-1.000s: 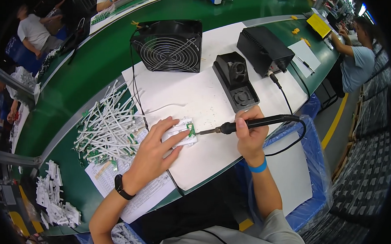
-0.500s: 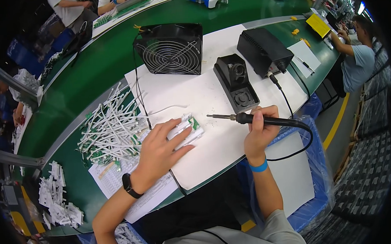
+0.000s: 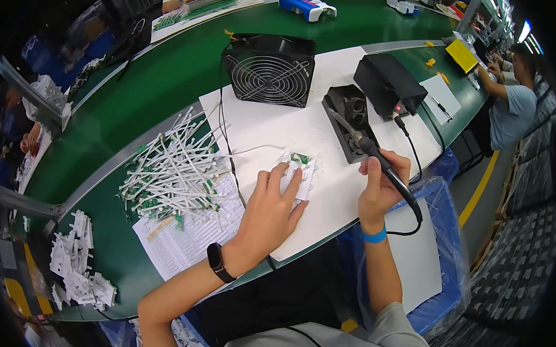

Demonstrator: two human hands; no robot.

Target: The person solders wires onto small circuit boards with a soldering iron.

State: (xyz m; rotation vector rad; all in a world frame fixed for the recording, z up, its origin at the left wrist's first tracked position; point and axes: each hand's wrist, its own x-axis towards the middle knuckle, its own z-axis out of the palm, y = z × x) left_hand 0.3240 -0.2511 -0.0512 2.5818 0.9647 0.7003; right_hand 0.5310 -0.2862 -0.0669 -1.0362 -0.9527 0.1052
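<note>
The left hand [image 3: 270,208] is laid flat, fingers spread, on a small white part with a green circuit board [image 3: 300,172]. Most of the part is covered by the fingers; only its upper end and right edge are seen, and its detail cannot be made out. The part lies on the white sheet [image 3: 301,131] covering the table [image 3: 159,73], directly under the fingertips. A black band is worn on the left wrist.

The right hand [image 3: 379,184] is closed around the black grip of a soldering iron [image 3: 384,168]. The iron is held with its tip pointing up and to the left, toward the black iron stand [image 3: 350,116]; whether the tip touches the stand cannot be told. The tip is held well apart from the part, to its right. The cable of the iron is seen running down from the hand and curving under it. A blue band is worn on the right wrist.

Behind the stand, a black station box [image 3: 388,86] is placed. Left of it, a black fan [image 3: 271,70] is stood upright. A heap of white strips [image 3: 171,173] is piled left of the left hand, over a printed paper [image 3: 180,235]. Another person [image 3: 513,98] is cut off at the right rim.
</note>
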